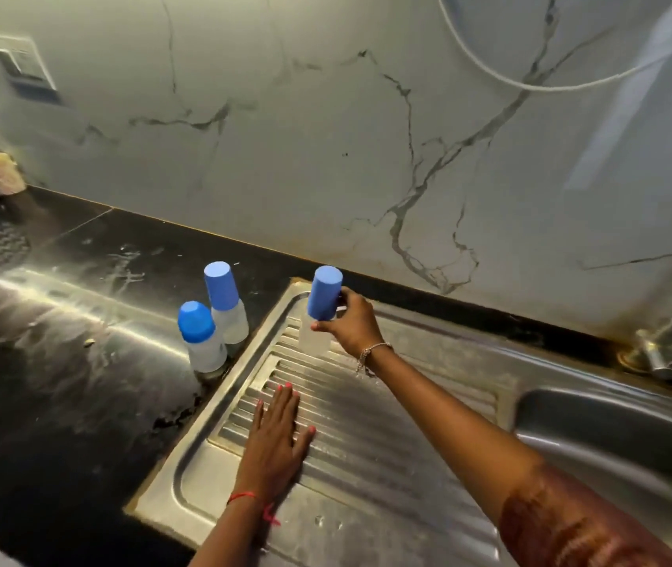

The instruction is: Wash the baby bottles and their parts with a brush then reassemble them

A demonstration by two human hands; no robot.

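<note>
- A capped baby bottle (325,292) is gripped by the right hand (352,325), with fingers and thumb curled round it just below its blue cap. It is held slightly tilted above the far left corner of the drainboard (367,464), and its clear body is blurred.
- The left hand (277,435) is laid flat on the ribbed drainboard with fingers straight, and nothing is held in it.
- A taller bottle (224,304) and a shorter bottle (201,337), both capped, are stood upright on the wet black counter (60,382), just beside the drainboard's left rim.
- Whether the held bottle is being fetched or set down cannot be told. No brush is seen.
- If it is to be set down, it should be brought upright first and seated on flat counter, not on the raised rim or ribs. A gap should be kept from the two neighbours.
- If it is to be washed, it should be carried over the basin (612,435) before the cap is loosened.
- A slippery grip is to be expected on wet plastic.
</note>
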